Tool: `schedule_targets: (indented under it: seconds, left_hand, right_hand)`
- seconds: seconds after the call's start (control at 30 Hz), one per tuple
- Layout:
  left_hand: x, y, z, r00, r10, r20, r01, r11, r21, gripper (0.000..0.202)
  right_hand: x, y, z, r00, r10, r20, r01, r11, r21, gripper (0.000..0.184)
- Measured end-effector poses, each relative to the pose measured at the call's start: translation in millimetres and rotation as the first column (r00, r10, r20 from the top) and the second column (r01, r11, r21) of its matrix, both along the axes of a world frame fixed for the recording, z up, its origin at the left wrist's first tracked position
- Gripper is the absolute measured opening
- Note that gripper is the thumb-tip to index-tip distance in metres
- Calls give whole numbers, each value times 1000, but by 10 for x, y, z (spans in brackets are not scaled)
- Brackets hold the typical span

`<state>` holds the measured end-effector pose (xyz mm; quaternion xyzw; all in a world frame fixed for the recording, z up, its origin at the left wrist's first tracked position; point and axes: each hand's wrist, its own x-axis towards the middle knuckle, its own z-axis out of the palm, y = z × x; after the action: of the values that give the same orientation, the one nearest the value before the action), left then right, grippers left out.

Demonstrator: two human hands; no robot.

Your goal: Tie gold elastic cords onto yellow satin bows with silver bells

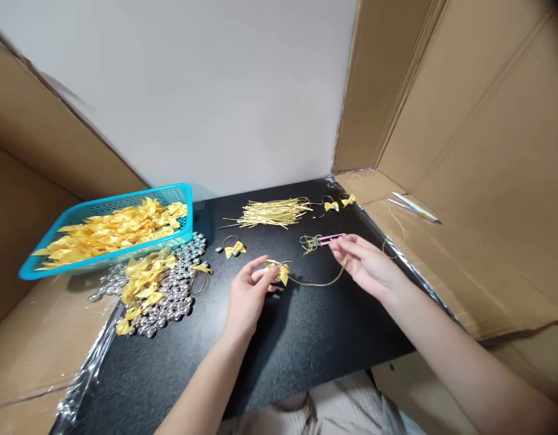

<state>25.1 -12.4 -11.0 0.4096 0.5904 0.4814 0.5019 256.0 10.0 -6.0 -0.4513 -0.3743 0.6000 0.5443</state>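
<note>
Between the thumb and fingers of my left hand (250, 290) is a yellow ribbon bow (283, 273). A thin gold cord (317, 284) runs from this bow in a slack curve to my right hand (363, 263), whose fingers are pinched on its far part. Just beyond the right fingertips lies a pink-handled tool (331, 238), partly covered by a tangle of cord scraps (310, 244); I cannot tell whether the fingers touch it. To the left, a bow with a silver bead and cord loop (235, 249) rests on the black tabletop (279, 338).
A blue basket (188, 211) full of yellow bows stands at the back left. Silver beads (182, 299) and loose bows (147, 281) are heaped before it. A bundle of gold cords (276, 211) lies at the back, near looped bows (332, 206). A white pen-like tool (415, 207) lies right, beside cardboard walls.
</note>
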Motion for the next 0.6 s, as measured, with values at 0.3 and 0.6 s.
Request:
schedule_targets:
  seconds: [0.3, 0.6]
  left_hand:
    - [-136, 3, -58, 994, 53, -100, -48, 997, 53, 38]
    - [-180, 4, -39, 990, 120, -80, -116, 992, 47, 38]
  right_hand:
    - [-371, 285, -50, 910, 331, 248, -302, 942, -148, 11]
    - [134, 196, 286, 268, -39, 963, -690, 690, 220, 7]
